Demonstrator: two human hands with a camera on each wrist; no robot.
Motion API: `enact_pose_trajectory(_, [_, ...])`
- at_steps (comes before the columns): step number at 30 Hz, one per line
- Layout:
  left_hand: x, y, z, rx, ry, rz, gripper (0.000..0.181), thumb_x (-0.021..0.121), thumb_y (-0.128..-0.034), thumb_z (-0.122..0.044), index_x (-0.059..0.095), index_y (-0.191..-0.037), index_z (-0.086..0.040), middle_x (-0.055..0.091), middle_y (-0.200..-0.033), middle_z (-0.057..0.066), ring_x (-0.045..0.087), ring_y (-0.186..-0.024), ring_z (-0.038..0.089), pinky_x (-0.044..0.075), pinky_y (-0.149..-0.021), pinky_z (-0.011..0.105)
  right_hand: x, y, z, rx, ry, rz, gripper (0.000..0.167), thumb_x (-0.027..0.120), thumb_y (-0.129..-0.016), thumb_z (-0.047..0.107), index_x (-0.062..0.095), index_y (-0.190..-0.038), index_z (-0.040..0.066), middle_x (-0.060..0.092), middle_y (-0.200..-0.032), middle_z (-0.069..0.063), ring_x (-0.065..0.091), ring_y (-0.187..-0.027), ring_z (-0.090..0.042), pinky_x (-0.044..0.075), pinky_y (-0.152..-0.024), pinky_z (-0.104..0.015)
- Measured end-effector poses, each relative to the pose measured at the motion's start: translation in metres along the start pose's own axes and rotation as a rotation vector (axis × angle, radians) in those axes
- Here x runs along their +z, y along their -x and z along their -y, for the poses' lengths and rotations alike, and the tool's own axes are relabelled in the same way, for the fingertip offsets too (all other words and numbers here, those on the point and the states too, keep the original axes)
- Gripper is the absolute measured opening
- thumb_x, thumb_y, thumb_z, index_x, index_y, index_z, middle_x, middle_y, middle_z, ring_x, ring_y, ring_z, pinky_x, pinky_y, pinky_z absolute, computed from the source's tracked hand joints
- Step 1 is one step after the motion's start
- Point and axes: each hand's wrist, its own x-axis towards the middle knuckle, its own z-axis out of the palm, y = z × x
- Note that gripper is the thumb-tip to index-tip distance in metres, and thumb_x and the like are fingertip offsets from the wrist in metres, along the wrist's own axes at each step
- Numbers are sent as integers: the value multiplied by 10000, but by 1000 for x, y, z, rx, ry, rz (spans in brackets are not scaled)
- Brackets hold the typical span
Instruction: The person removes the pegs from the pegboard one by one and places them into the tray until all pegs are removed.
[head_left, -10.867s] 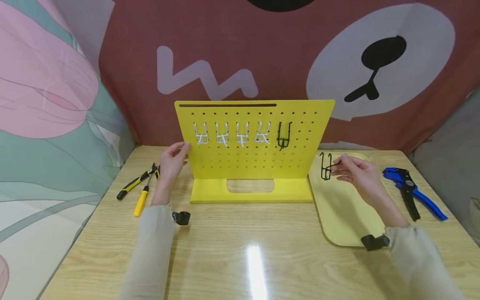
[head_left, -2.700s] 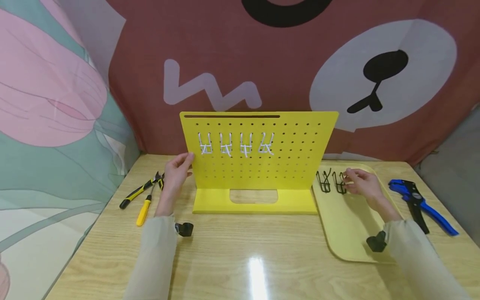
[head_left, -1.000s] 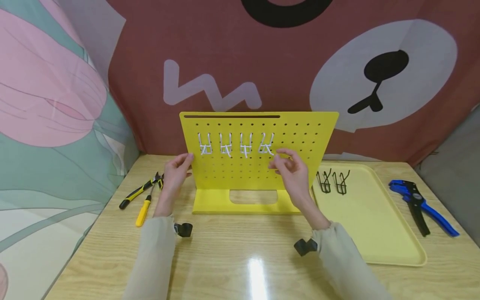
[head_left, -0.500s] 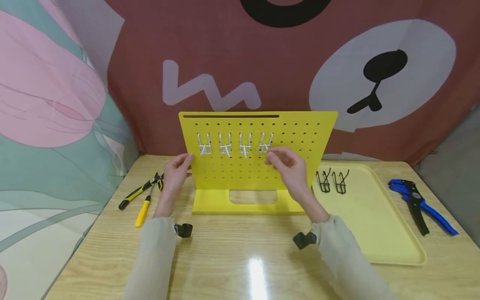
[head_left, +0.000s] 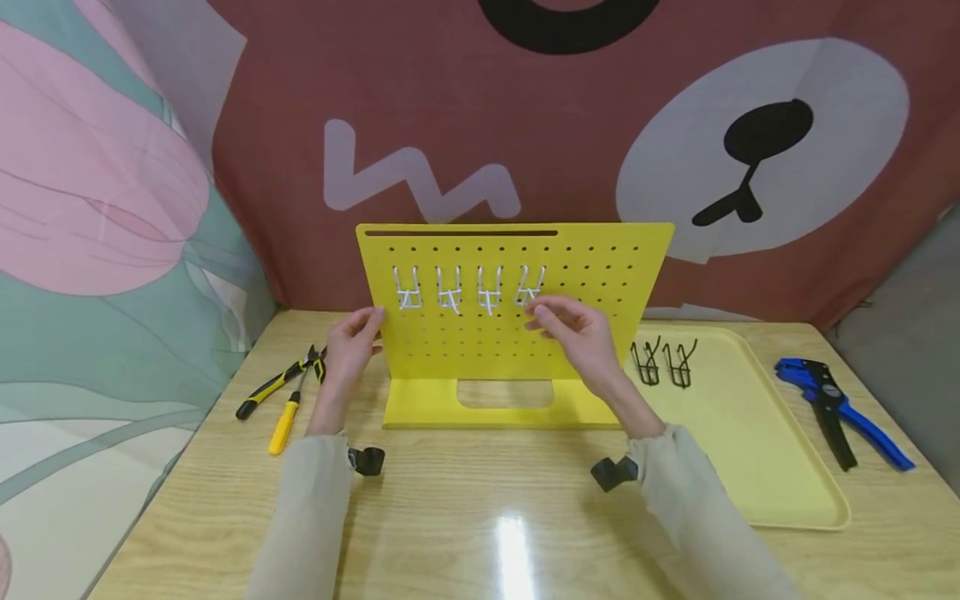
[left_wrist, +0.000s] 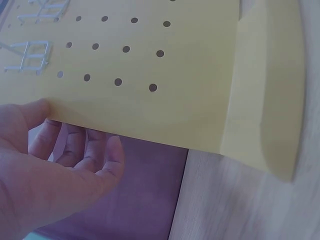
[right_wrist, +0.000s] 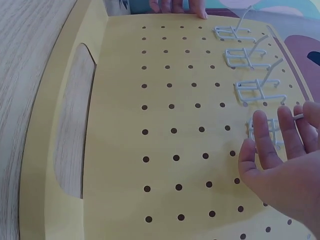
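A yellow pegboard (head_left: 465, 342) stands upright on the table, with several white wire hooks in a row on its upper part. My left hand (head_left: 350, 350) pinches the board's left edge; in the left wrist view the thumb of that hand (left_wrist: 55, 170) lies on the front face and the fingers are behind. My right hand (head_left: 581, 337) pinches the prong of the rightmost white hook (head_left: 529, 285). Seen from the right wrist, the right hand (right_wrist: 285, 160) has thumb and a finger on that prong, and its other fingers partly cover the hook (right_wrist: 272, 131).
Two black wire hooks (head_left: 647, 362) lie at the upper left of a pale yellow tray (head_left: 765, 467) on the right. Blue-handled pliers (head_left: 828, 400) are beyond it. At the left lie yellow-black pliers (head_left: 273, 387) and a yellow-handled screwdriver (head_left: 283, 425). Behind hangs a patterned cloth (head_left: 450, 100).
A black hook left the board and now lies on the tray beside the other. My right hand moved left from the tray to the rightmost white hook. The left hand stayed on the edge.
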Motion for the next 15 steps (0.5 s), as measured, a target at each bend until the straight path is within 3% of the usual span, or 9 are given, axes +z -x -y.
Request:
enact_pose_trajectory(6, [-1, -1, 0, 4, -5, 13, 467, 562, -967, -389, 600, -1280, -45, 603, -1161, 80, 570, -949, 124, 509, -818, 311, -2, 1, 0, 2, 7, -10, 275, 638, -938, 138, 639, -1116, -71, 709, -1016, -47, 668, -888, -176, 531, -826, -341])
enact_pose_trajectory(12, [-1, -1, 0, 6, -1, 13, 468, 564, -966, -389, 599, -1279, -42, 607, -1139, 67, 569, -941, 121, 509, -815, 310, -1, 2, 2, -63, -32, 16, 246, 666, -903, 57, 643, -1083, -110, 687, -1042, -193, 680, -909, -247, 512, -901, -331])
enact_pose_trajectory(15, [-2, -2, 0, 7, 0, 15, 472, 563, -967, -386, 595, -1282, -36, 606, -1148, 74, 569, -941, 121, 509, -824, 320, -1, 3, 4, -85, -30, 22, 240, 658, -906, 48, 640, -1080, -116, 697, -1031, -164, 681, -901, -226, 512, -900, -331])
